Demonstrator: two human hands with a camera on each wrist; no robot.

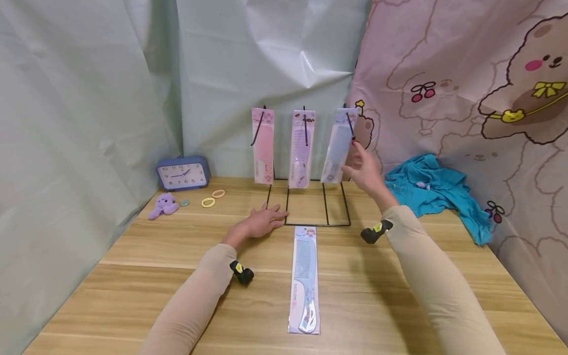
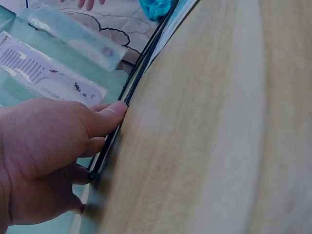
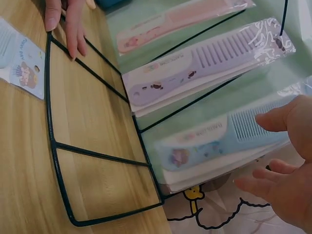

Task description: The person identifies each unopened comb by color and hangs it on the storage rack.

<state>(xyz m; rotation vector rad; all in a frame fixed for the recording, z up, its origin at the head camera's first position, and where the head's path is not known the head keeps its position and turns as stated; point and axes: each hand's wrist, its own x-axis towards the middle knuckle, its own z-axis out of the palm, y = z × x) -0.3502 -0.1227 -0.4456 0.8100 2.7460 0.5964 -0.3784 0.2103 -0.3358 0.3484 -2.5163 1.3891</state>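
Fingers of the left hand (image 1: 262,223) press flat on the wire rack (image 1: 310,224) base, steadying it; the right hand (image 1: 365,170), spread, hovers beside the blue packaged comb (image 1: 337,145) hanging on its rightmost hook.

The clock (image 1: 183,173) at the left shows numerals 1–12; print on the comb packages (image 3: 204,131) is too small to read.

On the black wire rack (image 1: 306,202) hang a pink comb (image 1: 263,146), a lilac comb (image 1: 301,148) and a pale blue comb (image 1: 337,145).
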